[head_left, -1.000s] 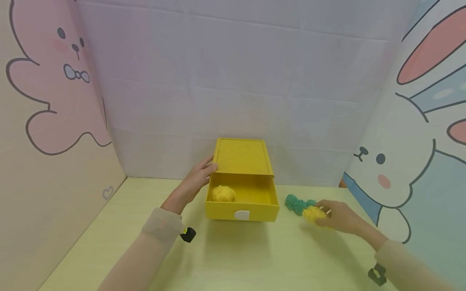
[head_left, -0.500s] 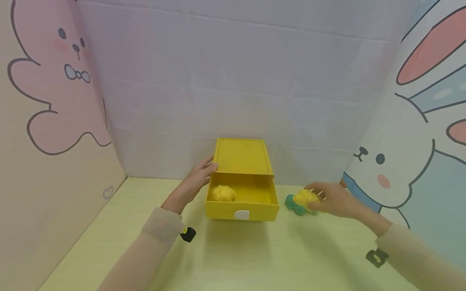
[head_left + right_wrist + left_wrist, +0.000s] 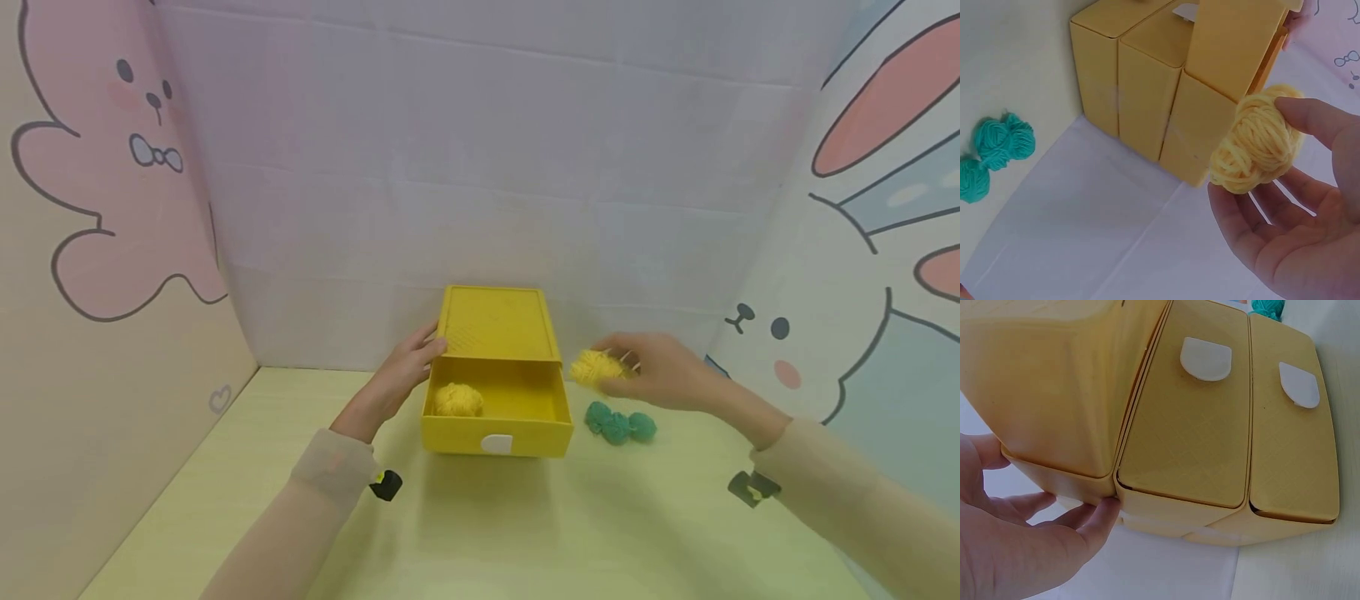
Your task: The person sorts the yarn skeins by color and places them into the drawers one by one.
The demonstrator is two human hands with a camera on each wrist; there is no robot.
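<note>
My right hand (image 3: pixel 660 371) holds a yellow yarn bundle (image 3: pixel 596 367) in the air, right of the yellow drawer cabinet (image 3: pixel 498 323). The right wrist view shows the bundle (image 3: pixel 1259 140) pinched between thumb and fingertips. My left hand (image 3: pixel 397 375) rests on the cabinet's upper left side, thumb at the top edge; in the left wrist view its fingers (image 3: pixel 1094 522) are spread against the side. The top drawer (image 3: pixel 495 435) is pulled out, with another yellow yarn ball (image 3: pixel 458 400) in its left part.
A teal yarn bundle (image 3: pixel 617 425) of joined balls lies on the pale table (image 3: pixel 637 533), right of the cabinet. Beneath the pulled-out drawer are two closed drawers with white tabs (image 3: pixel 1207 359). A white cloth wall (image 3: pixel 510 167) stands close behind; printed panels (image 3: pixel 813 333) flank both sides.
My right hand has lifted the yellow yarn bundle and carried it left, past the teal yarn toward the cabinet. The teal bundle is now fully uncovered. The left hand stays put.
</note>
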